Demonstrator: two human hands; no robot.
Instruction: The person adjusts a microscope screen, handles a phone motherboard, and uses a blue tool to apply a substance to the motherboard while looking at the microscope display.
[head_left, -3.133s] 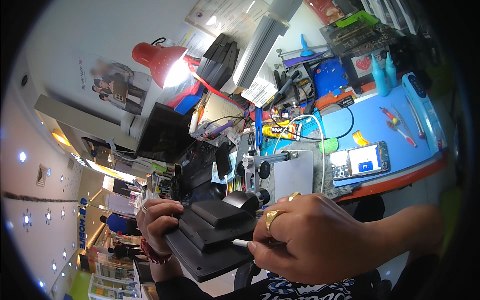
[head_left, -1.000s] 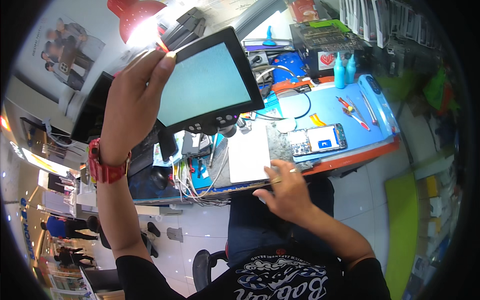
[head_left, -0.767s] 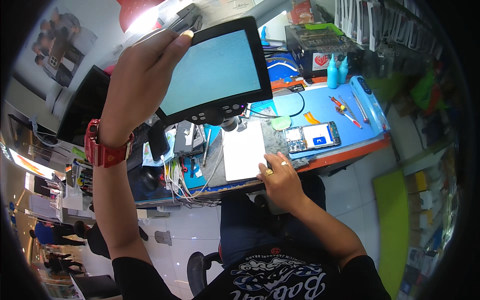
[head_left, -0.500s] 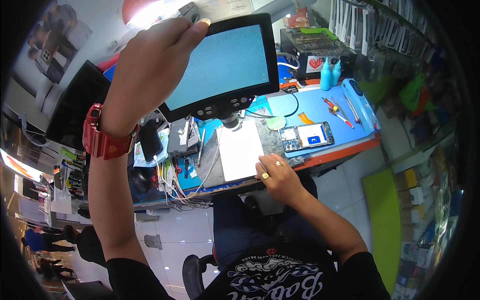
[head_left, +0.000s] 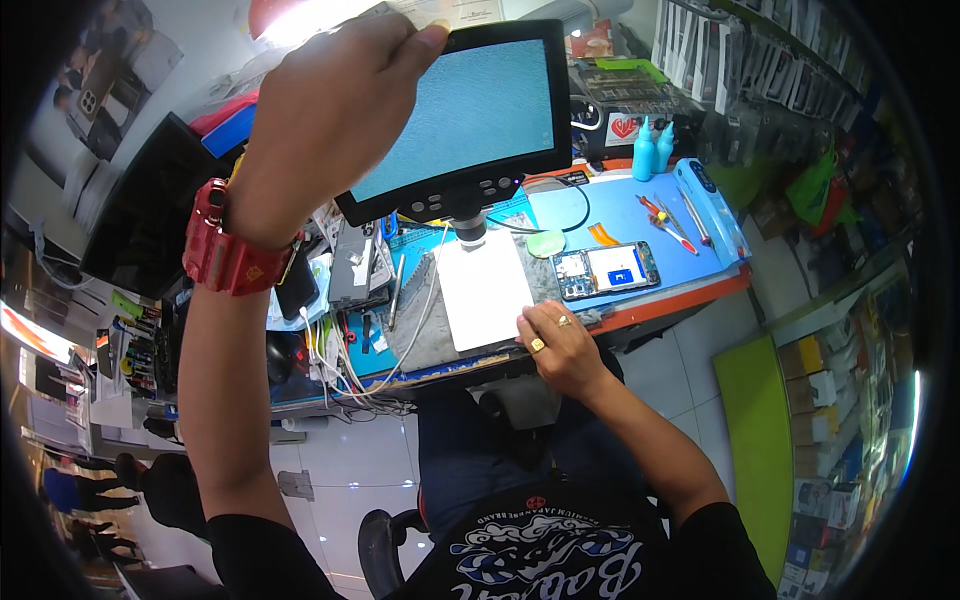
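My left hand point(head_left: 335, 110), with a red watch on its wrist, is closed on the upper left edge of a digital microscope's black-framed screen point(head_left: 475, 115). The lit screen shows a plain blue-grey picture. Below it, the short microscope tube point(head_left: 469, 228) points down over a flat white base plate point(head_left: 485, 295). My right hand point(head_left: 562, 350), wearing gold rings, has its fingers curled at the plate's right front edge; the fingertips are partly hidden. An opened phone point(head_left: 606, 270) lies on the blue mat beside the plate, close to my right hand.
Screwdrivers and tweezers point(head_left: 668, 222) lie on the blue mat point(head_left: 600, 205), near two light-blue bottles point(head_left: 643, 152). White cables point(head_left: 330, 365) tangle at the bench's left front. A dark monitor point(head_left: 155, 215) stands at left, and packaged goods hang on the right wall.
My left hand and the microscope screen have moved slightly right and up against the bench. My right hand stays at the plate's edge. The whole view has shifted a little.
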